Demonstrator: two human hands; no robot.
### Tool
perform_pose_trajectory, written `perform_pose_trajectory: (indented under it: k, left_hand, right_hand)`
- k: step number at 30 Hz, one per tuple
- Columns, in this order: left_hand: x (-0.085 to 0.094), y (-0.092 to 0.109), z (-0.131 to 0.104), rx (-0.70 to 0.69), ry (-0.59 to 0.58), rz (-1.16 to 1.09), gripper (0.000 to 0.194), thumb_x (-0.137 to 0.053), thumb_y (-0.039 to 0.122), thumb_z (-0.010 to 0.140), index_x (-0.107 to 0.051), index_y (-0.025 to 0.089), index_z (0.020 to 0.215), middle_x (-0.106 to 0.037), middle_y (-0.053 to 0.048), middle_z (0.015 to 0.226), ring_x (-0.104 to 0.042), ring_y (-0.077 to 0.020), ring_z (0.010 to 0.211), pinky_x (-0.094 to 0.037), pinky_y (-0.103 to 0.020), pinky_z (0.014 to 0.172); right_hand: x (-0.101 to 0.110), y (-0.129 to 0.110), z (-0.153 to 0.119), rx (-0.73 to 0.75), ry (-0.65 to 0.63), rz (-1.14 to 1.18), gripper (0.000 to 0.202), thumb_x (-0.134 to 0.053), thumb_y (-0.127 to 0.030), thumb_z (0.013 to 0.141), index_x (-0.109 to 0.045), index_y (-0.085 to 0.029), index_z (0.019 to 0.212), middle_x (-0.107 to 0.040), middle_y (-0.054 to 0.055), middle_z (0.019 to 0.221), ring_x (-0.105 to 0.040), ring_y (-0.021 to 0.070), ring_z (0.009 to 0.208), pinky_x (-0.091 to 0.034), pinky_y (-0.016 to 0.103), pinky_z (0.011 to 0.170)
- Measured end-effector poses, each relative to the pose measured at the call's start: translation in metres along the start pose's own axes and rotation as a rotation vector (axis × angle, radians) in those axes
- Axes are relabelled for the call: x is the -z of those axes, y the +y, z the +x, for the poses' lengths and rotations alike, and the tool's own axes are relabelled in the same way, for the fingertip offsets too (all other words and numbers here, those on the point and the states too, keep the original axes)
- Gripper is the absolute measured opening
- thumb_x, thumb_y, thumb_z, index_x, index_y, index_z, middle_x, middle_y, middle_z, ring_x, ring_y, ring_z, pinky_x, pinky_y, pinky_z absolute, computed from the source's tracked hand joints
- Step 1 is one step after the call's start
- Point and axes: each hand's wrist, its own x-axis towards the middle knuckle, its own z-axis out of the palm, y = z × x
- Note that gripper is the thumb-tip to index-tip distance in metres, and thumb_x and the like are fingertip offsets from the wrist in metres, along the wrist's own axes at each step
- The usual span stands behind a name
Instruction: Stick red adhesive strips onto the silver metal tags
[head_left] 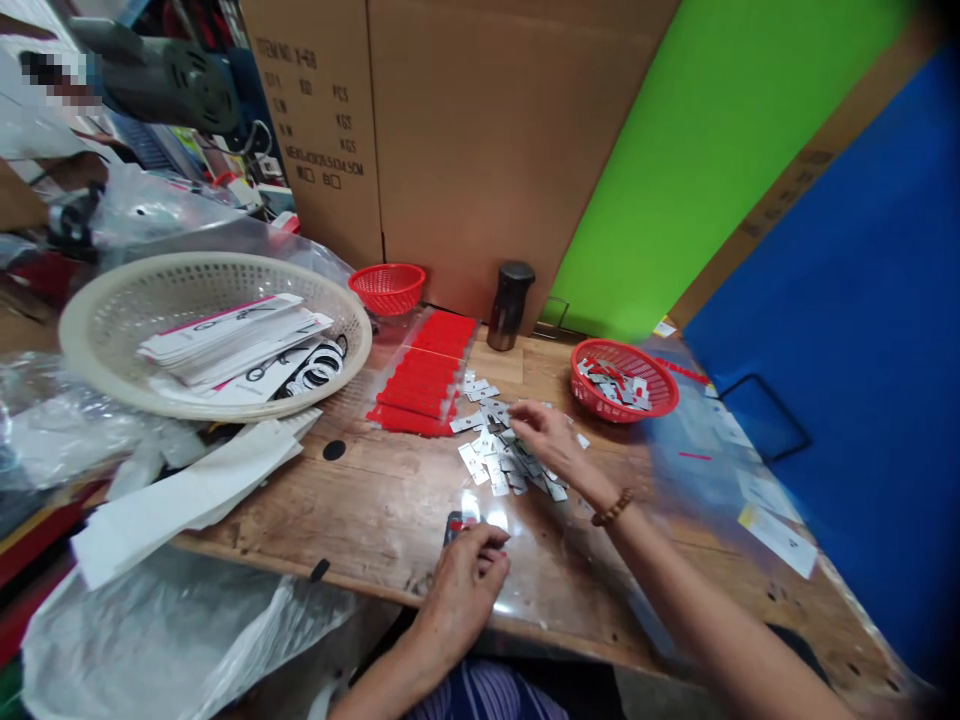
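Near the front edge of the wooden table (390, 510), my left hand (466, 580) has its fingers curled together beside a small dark item with red on it (454, 524); what the fingers hold, if anything, is too small to name. My right hand (551, 440), with a beaded bracelet on the wrist, reaches over a loose pile of small silvery-white cards (495, 465). Its fingertips are at the top of the pile, and whether they grip a card is unclear. Behind the pile on the left lie red strips in clear plastic (424, 375).
A large white basket (82, 345) at the left holds printed cards and rings. White sheets (187, 490) overhang the table. A red basket (660, 395) with small cards stands right, another red basket (386, 290) at the back, beside a dark bottle (510, 308). Cardboard (480, 140) rises behind.
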Motion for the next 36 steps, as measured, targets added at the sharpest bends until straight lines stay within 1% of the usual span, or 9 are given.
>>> perform_pose_trajectory:
  k: [2, 5, 7, 11, 17, 22, 26, 31, 36]
  left_hand:
    - [-0.001, -0.001, 0.0, -0.008, 0.003, 0.005, 0.026, -0.05, 0.017, 0.074, -0.062, 0.011, 0.097, -0.064, -0.011, 0.092, -0.062, -0.017, 0.079, -0.049, -0.029, 0.073]
    - [-0.001, -0.002, 0.0, 0.001, 0.009, 0.007, 0.026, -0.05, 0.017, 0.075, -0.062, 0.011, 0.096, -0.064, -0.011, 0.092, -0.062, -0.0169, 0.08, -0.049, -0.028, 0.074]
    - [-0.001, -0.003, 0.001, 0.012, 0.012, -0.008, 0.025, -0.05, 0.017, 0.075, -0.062, 0.012, 0.096, -0.065, -0.01, 0.092, -0.062, -0.0164, 0.08, -0.049, -0.027, 0.073]
    - [-0.001, -0.005, 0.001, 0.02, 0.026, -0.05, 0.024, -0.051, 0.018, 0.075, -0.062, 0.014, 0.095, -0.065, -0.009, 0.092, -0.062, -0.0162, 0.081, -0.048, -0.026, 0.073]
    - [-0.001, -0.009, 0.001, 0.023, 0.031, -0.053, 0.022, -0.05, 0.017, 0.076, -0.063, 0.014, 0.094, -0.065, -0.01, 0.093, -0.062, -0.0178, 0.081, -0.048, -0.028, 0.073]
    - [0.0, -0.005, 0.001, 0.029, 0.02, -0.049, 0.023, -0.05, 0.015, 0.075, -0.062, 0.012, 0.094, -0.064, -0.012, 0.093, -0.062, -0.0188, 0.082, -0.048, -0.029, 0.072]
    - [0.001, -0.003, 0.002, 0.032, 0.016, -0.046, 0.024, -0.05, 0.017, 0.076, -0.062, 0.011, 0.095, -0.064, -0.012, 0.09, -0.062, -0.0188, 0.08, -0.048, -0.029, 0.071]
    - [0.0, -0.003, 0.001, 0.018, 0.02, -0.059, 0.022, -0.05, 0.017, 0.075, -0.062, 0.013, 0.093, -0.064, -0.01, 0.09, -0.062, -0.0172, 0.079, -0.048, -0.027, 0.07]
    - [0.0, -0.001, 0.0, 0.017, 0.015, -0.053, 0.021, -0.05, 0.017, 0.075, -0.062, 0.013, 0.092, -0.065, -0.009, 0.088, -0.062, -0.0174, 0.08, -0.048, -0.028, 0.072]
  right_hand:
    - [-0.023, -0.005, 0.01, 0.054, -0.067, -0.082, 0.018, -0.051, -0.018, 0.079, -0.062, -0.017, 0.094, -0.066, 0.005, 0.089, -0.06, 0.0162, 0.082, -0.047, 0.029, 0.077]
    - [-0.043, -0.006, 0.034, 0.097, -0.089, -0.216, 0.03, -0.047, -0.014, 0.081, -0.057, -0.015, 0.109, -0.061, 0.01, 0.109, -0.054, 0.019, 0.102, -0.039, 0.032, 0.09]
    - [-0.05, -0.003, 0.053, 0.105, -0.097, -0.306, 0.031, -0.045, -0.015, 0.083, -0.054, -0.014, 0.113, -0.057, 0.012, 0.115, -0.049, 0.0209, 0.109, -0.035, 0.034, 0.094]
    - [-0.058, 0.006, 0.082, 0.121, -0.15, -0.452, 0.027, -0.047, -0.019, 0.085, -0.055, -0.012, 0.11, -0.054, 0.016, 0.117, -0.046, 0.0241, 0.11, -0.033, 0.037, 0.094]
    - [-0.068, 0.017, 0.091, 0.151, -0.218, -0.546, 0.029, -0.041, -0.026, 0.091, -0.05, -0.015, 0.116, -0.049, 0.016, 0.126, -0.042, 0.0243, 0.116, -0.032, 0.039, 0.094]
    - [-0.058, 0.022, 0.074, 0.181, -0.234, -0.553, 0.03, -0.04, -0.022, 0.092, -0.051, -0.013, 0.118, -0.05, 0.016, 0.126, -0.043, 0.0228, 0.116, -0.031, 0.036, 0.094]
    - [-0.039, 0.019, 0.055, 0.219, -0.282, -0.548, 0.024, -0.042, -0.024, 0.091, -0.057, -0.016, 0.108, -0.059, 0.01, 0.113, -0.05, 0.0191, 0.106, -0.033, 0.031, 0.088]
    - [-0.014, 0.014, 0.04, 0.212, -0.331, -0.562, 0.02, -0.047, -0.023, 0.088, -0.06, -0.016, 0.101, -0.063, 0.007, 0.103, -0.054, 0.0176, 0.095, -0.033, 0.028, 0.082]
    - [-0.009, -0.005, 0.033, 0.191, -0.329, -0.607, 0.013, -0.05, -0.018, 0.082, -0.063, -0.016, 0.08, -0.065, 0.006, 0.083, -0.054, 0.0185, 0.079, -0.032, 0.029, 0.074]
